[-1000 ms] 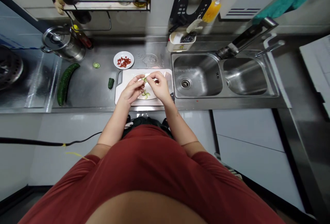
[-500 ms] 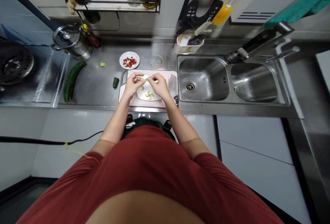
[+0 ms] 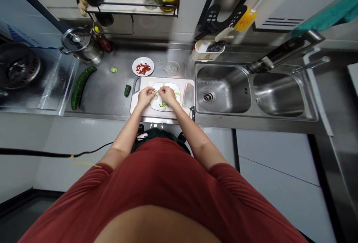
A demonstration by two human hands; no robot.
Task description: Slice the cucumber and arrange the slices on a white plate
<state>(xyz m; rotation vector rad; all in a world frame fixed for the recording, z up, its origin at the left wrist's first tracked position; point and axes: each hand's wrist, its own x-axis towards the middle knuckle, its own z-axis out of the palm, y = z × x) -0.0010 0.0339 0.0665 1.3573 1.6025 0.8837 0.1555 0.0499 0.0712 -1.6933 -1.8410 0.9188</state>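
A white plate point(image 3: 173, 105) lies on the cutting board point(image 3: 134, 109), with thin cucumber slices point(image 3: 163, 105) arranged in clusters on it. My left hand point(image 3: 145, 96) is over the plate's left side, its fingertips pinched on a small cucumber slice. Close beside it, my right hand point(image 3: 167, 94) has its fingers pinched together over the plate; whatever they hold is hidden. A kitchen knife point(image 3: 192, 113) rests at the board's right edge, its dark handle toward me. Left of the board lies a cucumber chunk point(image 3: 127, 90).
Behind the board sits a small white dish of chopped red pieces point(image 3: 143, 67). A whole cucumber point(image 3: 81, 86) and cucumber slices point(image 3: 113, 70) lie further left, near a steel pot point(image 3: 82, 45). A double sink point(image 3: 223, 88) is on the right; a rack point(image 3: 131, 8) overhangs the back.
Both hands have come lower and nearer to me over the plate, the right one also leftward. More slices on the plate's right side now show. The whole view has shifted slightly.
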